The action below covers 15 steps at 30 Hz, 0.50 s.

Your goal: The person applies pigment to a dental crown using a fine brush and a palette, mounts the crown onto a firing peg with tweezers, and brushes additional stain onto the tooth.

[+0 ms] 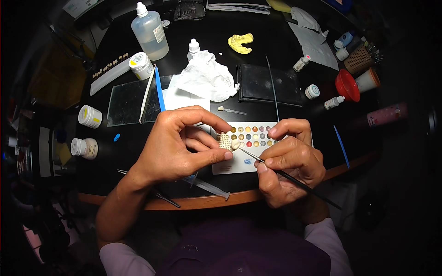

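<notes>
Between the thumb and fingers of my left hand (172,143) is a small beige honeycomb-patterned block (225,140), pinched by its edges. A whitish tooth crown (236,144) sits at the block's right side. My right hand (294,158) grips a thin dark-handled paintbrush (297,181) like a pen. Its tip is at the crown; whether it touches, I cannot tell. Both hands are over a white palette (225,169) with rows of round wells filled with browns, greys, yellows and a red. My right fingers cover part of the wells.
Around the palette lie a plastic syringe (209,186), dark tweezers (166,199), a glass slab (126,103) and a crumpled tissue (209,76). A large clear bottle (151,39) stands at back left. A yellow dental model (240,43) and red bowl (347,86) are farther off.
</notes>
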Motion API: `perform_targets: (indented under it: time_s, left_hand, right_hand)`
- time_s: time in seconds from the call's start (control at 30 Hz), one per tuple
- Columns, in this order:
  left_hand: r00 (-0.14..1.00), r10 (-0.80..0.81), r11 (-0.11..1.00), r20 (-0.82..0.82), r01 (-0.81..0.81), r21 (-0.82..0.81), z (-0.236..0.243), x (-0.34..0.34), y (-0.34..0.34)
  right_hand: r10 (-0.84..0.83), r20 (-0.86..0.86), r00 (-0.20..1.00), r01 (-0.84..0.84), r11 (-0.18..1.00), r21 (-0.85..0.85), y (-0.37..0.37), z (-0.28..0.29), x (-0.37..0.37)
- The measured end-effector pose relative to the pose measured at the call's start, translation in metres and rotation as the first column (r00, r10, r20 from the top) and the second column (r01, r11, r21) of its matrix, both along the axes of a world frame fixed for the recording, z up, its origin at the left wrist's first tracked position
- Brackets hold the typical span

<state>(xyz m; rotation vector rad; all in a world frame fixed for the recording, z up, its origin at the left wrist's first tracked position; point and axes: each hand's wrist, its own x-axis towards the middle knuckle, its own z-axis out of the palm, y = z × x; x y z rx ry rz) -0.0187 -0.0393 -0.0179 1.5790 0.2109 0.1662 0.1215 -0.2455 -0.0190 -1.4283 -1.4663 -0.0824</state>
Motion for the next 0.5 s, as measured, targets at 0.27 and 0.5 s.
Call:
perform_targets:
  time_s: [0.27, 0.5]
  left_hand:
    - [1.000, 0.011, 1.000, 0.004, -0.011, 0.001, -0.0007, -0.0001, -0.0003]
    - [1.000, 0.008, 1.000, 0.007, -0.008, 0.007, -0.0002, -0.0003, -0.0006]
  right_hand:
    - [-0.029, -0.003, 1.000, 0.029, 1.000, 0.001, 0.0002, -0.0014, 0.0003]
    - [-0.035, -0.005, 0.999, 0.035, 0.999, 0.008, 0.0006, -0.0020, 0.0002]
